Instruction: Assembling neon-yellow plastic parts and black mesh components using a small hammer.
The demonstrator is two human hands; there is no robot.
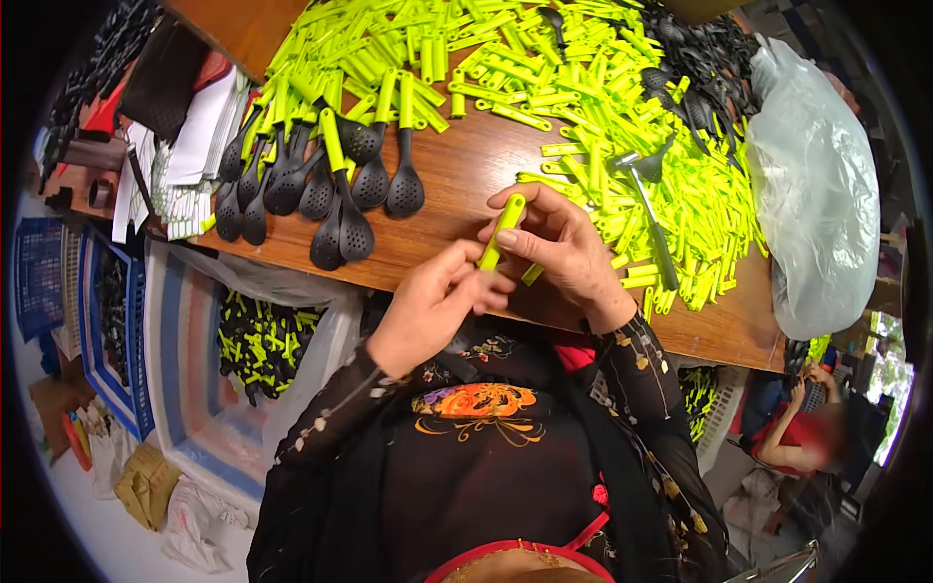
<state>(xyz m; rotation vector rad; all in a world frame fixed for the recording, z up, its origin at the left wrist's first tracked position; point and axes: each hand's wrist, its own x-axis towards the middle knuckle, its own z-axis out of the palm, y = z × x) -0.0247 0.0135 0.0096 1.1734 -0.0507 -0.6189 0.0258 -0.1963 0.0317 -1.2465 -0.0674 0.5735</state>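
In front of my body, over the table's near edge, a lime-green plastic utensil handle (pixel 503 231) is held tilted between my hands. My right hand (pixel 569 248) grips its upper part between thumb and fingers. At the lower end, the fingers of my left hand (pixel 435 309) are closed round it; whatever else they hold there is hidden. Left of my hands lie several black slotted spoons (pixel 404 185) with green handles fitted. A huge heap of loose green handles (pixel 622 117) covers the far and right parts of the wooden table (pixel 457 160). A hammer (pixel 653 223) rests on that heap.
A clear plastic bag (pixel 812 185) bulges at the table's right end, beside black utensil heads (pixel 695 68). Papers (pixel 202 131) are stacked at left. Below stands a lined crate (pixel 199 360) containing green-and-black pieces. Another person (pixel 802 428) sits at lower right.
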